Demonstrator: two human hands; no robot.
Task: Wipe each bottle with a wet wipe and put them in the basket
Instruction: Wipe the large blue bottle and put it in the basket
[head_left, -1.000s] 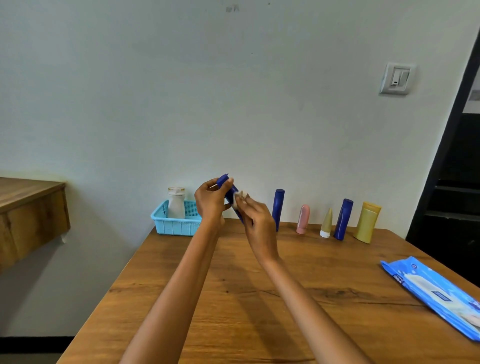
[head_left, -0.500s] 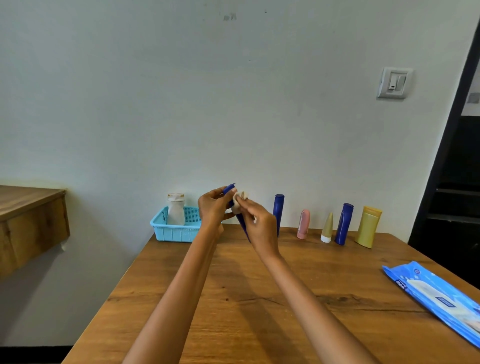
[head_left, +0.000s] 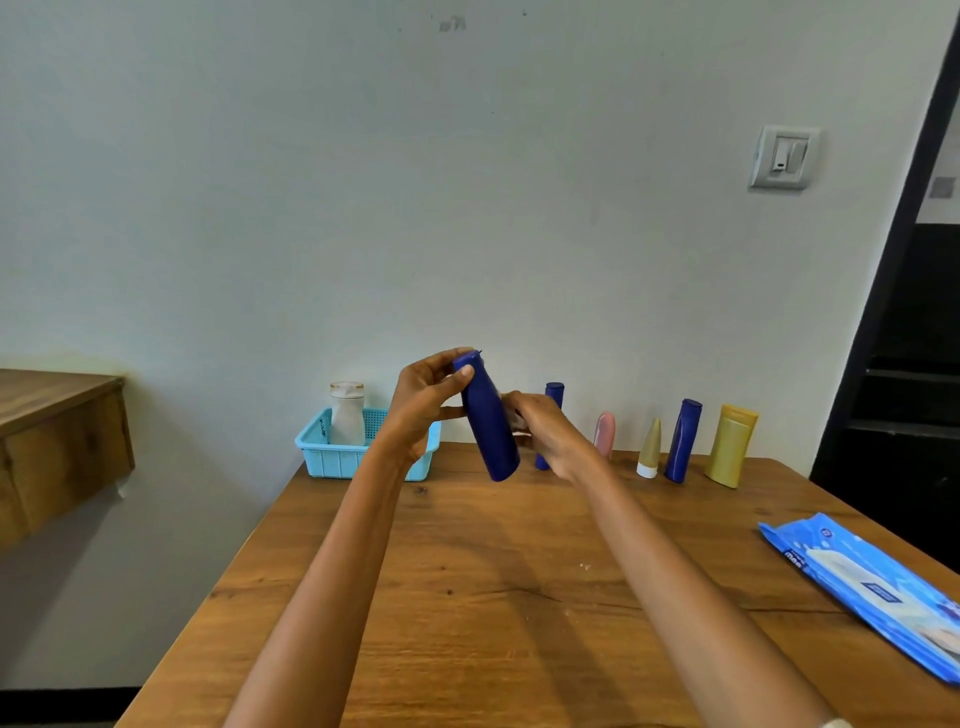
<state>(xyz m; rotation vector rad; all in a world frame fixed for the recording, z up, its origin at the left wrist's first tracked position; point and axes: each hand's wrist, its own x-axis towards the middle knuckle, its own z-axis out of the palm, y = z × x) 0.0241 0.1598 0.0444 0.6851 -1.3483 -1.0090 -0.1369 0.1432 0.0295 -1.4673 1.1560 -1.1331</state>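
You hold a dark blue bottle (head_left: 488, 421) in the air near the centre of the frame, above the far part of the wooden table (head_left: 467, 597). It tilts, with its top end up and to the left and its other end down and to the right. Your left hand (head_left: 423, 402) grips the upper part, fingers curled over the top end and the thumb laid against the side. Your right hand (head_left: 540, 428) sits just to the right of the bottle's middle, fingers curled toward it; a small pale scrap that looks like the wet wipe (head_left: 519, 434) shows at the fingertips, but it is too blurred to say exactly how you pinch it.

Left of centre, at the table's far edge, stands a light blue basket (head_left: 332, 457), partly behind your left wrist. A white bottle (head_left: 347, 414) stands upright inside it.

To the right of your hands, a row of bottles stands along the far edge by the wall: another dark blue bottle (head_left: 554, 395), mostly hidden behind your right hand, then a pink bottle (head_left: 605, 434), a small beige tube (head_left: 649, 449) on a white cap, a blue bottle (head_left: 683, 440) and a yellow bottle (head_left: 731, 446).

At the lower right of the frame a blue pack of wet wipes (head_left: 862, 587) lies flat on the table, well apart from the bottles.
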